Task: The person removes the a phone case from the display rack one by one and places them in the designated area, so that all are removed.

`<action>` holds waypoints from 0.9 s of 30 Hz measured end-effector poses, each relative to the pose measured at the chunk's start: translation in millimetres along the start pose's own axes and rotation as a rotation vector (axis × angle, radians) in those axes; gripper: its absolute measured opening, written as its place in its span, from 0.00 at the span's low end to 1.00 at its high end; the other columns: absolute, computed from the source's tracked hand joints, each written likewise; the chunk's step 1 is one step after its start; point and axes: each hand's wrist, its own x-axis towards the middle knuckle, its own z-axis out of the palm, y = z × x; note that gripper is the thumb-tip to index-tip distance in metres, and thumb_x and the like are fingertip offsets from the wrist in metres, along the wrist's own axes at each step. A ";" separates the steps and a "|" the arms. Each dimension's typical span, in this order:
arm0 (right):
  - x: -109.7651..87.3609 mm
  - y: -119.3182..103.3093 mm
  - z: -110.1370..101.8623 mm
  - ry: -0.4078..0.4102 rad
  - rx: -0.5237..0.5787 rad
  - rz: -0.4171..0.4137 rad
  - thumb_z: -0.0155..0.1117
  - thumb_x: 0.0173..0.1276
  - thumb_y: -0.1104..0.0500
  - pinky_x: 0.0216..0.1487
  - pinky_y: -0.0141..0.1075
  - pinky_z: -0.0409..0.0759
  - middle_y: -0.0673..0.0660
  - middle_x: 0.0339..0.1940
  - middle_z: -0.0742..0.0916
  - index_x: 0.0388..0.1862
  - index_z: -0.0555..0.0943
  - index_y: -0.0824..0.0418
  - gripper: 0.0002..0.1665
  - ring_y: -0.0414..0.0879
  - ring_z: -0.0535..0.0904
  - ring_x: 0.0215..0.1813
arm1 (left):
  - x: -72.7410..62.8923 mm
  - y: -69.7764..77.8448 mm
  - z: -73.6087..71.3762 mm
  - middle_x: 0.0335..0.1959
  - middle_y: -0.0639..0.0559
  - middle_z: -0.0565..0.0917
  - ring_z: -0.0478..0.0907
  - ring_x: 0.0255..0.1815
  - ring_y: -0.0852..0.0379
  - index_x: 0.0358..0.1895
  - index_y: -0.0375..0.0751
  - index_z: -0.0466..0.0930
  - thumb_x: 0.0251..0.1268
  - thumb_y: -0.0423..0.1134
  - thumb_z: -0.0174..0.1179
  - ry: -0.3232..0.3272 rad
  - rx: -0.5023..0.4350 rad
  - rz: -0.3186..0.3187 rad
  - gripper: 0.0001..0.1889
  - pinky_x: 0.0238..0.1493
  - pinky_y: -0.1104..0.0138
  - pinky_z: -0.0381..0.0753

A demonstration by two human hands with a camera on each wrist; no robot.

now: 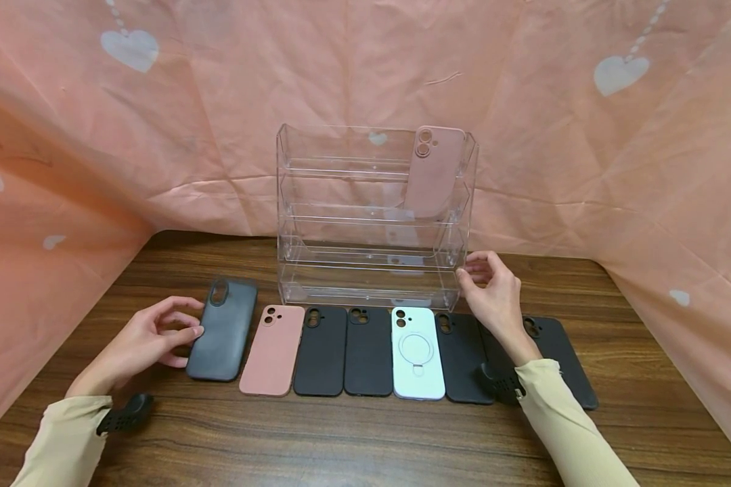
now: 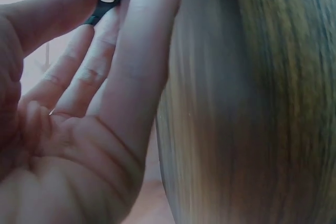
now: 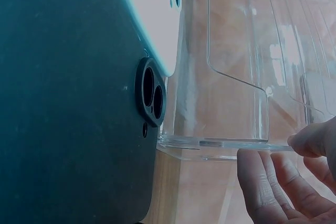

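My left hand (image 1: 152, 331) pinches a dark phone case (image 1: 225, 331) by its left edge, thumb in front and fingers behind. Up close in the left wrist view, the dark case (image 2: 100, 10) sits between thumb and fingertips, its camera cutout showing. A clear acrylic tiered rack (image 1: 371, 279) stands at the centre back. My right hand (image 1: 496, 291) grips its right side panel near the bottom; the right wrist view has the thumb (image 3: 313, 139) on one face and fingers on the other. One pink phone case (image 1: 436, 169) leans in the rack's top tier, at the right.
In front of the rack lies a row of phone cases: a pink one (image 1: 272, 352), several black ones, including one (image 1: 320, 352) beside the pink, and a white one (image 1: 418, 382) with a ring. My right forearm crosses the row's right end. Pink cloth (image 1: 219, 135) hangs behind.
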 end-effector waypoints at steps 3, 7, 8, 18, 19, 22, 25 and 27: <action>-0.2 -0.2 -0.1 -0.003 -0.001 0.004 0.67 0.70 0.63 0.35 0.15 0.73 0.64 0.45 0.90 0.53 0.80 0.64 0.14 0.59 0.89 0.44 | 0.4 -2.5 0.5 0.50 0.44 0.85 0.85 0.43 0.64 0.69 0.40 0.67 0.72 0.42 0.65 -0.021 0.004 -0.029 0.27 0.35 0.56 0.91; -0.2 -0.4 -0.3 -0.004 -0.003 0.002 0.67 0.70 0.63 0.35 0.14 0.73 0.64 0.45 0.90 0.53 0.80 0.64 0.14 0.59 0.89 0.44 | 0.8 -5.0 0.9 0.54 0.38 0.83 0.85 0.43 0.61 0.70 0.40 0.67 0.72 0.42 0.64 -0.050 0.019 -0.053 0.27 0.36 0.57 0.91; -0.2 -0.5 -0.3 -0.003 -0.002 0.000 0.67 0.70 0.63 0.36 0.14 0.73 0.64 0.45 0.90 0.53 0.80 0.64 0.14 0.59 0.89 0.44 | 0.8 -5.2 1.3 0.55 0.37 0.83 0.85 0.43 0.61 0.70 0.40 0.67 0.72 0.42 0.64 -0.058 0.021 -0.059 0.27 0.36 0.57 0.91; 0.9 -0.7 0.1 -0.003 0.012 -0.013 0.67 0.70 0.64 0.37 0.13 0.73 0.64 0.45 0.90 0.53 0.80 0.64 0.14 0.59 0.89 0.44 | 1.5 -5.5 5.3 0.56 0.34 0.82 0.86 0.43 0.57 0.71 0.39 0.68 0.71 0.41 0.65 -0.099 0.068 -0.061 0.29 0.32 0.58 0.91; 0.8 -0.6 0.0 -0.003 0.012 -0.012 0.67 0.70 0.64 0.36 0.13 0.73 0.64 0.45 0.90 0.53 0.80 0.64 0.14 0.59 0.89 0.44 | 2.0 -5.0 5.4 0.54 0.36 0.83 0.85 0.42 0.58 0.71 0.39 0.69 0.71 0.42 0.65 -0.100 0.084 -0.055 0.29 0.31 0.58 0.91; 0.5 -0.3 -0.2 0.002 0.008 -0.011 0.67 0.70 0.63 0.36 0.13 0.73 0.64 0.45 0.90 0.52 0.80 0.64 0.14 0.59 0.89 0.44 | 3.7 -2.8 6.0 0.49 0.40 0.85 0.85 0.40 0.59 0.69 0.40 0.71 0.69 0.43 0.67 -0.099 0.134 -0.043 0.28 0.30 0.59 0.90; 0.0 -0.1 -0.4 0.002 0.010 -0.015 0.67 0.70 0.63 0.35 0.14 0.73 0.64 0.44 0.90 0.52 0.80 0.64 0.14 0.59 0.89 0.44 | 4.8 1.1 7.5 0.45 0.42 0.86 0.85 0.39 0.59 0.68 0.40 0.72 0.68 0.43 0.68 -0.090 0.176 -0.032 0.28 0.29 0.60 0.90; -0.3 0.0 -0.5 -0.001 0.012 -0.014 0.67 0.70 0.63 0.35 0.15 0.74 0.64 0.44 0.90 0.52 0.80 0.64 0.14 0.59 0.89 0.44 | 4.9 3.6 8.7 0.44 0.43 0.86 0.85 0.38 0.59 0.67 0.40 0.72 0.67 0.43 0.69 -0.084 0.199 -0.027 0.28 0.29 0.61 0.89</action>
